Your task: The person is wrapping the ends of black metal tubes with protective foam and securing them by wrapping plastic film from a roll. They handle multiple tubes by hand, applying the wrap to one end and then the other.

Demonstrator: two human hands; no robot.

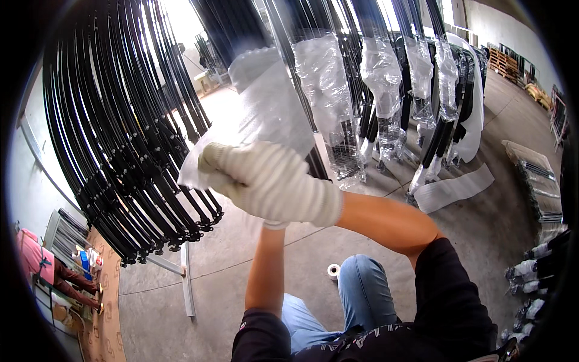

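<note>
Both arms reach up and away from the body, forearms converging at the middle of the frame. The right forearm (pixel 386 224) comes in from the lower right, elbow bent outward, and slants up to the left; the left forearm (pixel 265 268) rises almost straight up from the lower edge. The wrists nearly cross, with the right hand (pixel 271 181) lying in front of the left.

The right hand wears a white knit glove with faint stripes, its fingers curled closed on the lower part of a translucent white sheet (pixel 271 105). The left hand (pixel 275 225) is mostly hidden — little more than its glove cuff shows, so I cannot tell whether it is open or gripping. The gloves are slightly blurred.

The sheet stretches from the hands toward the upper middle of the frame, with one loose corner sticking out just left of the glove. Its upper end overlaps dark bars (pixel 232 27). Left of it hangs a dense row of black rods (pixel 120 151); to its right stand plastic-wrapped bundles (pixel 383 78). A white roll (pixel 333 271) sits on the concrete floor (pixel 229 253) — just beside the person's knee in the frame.
</note>
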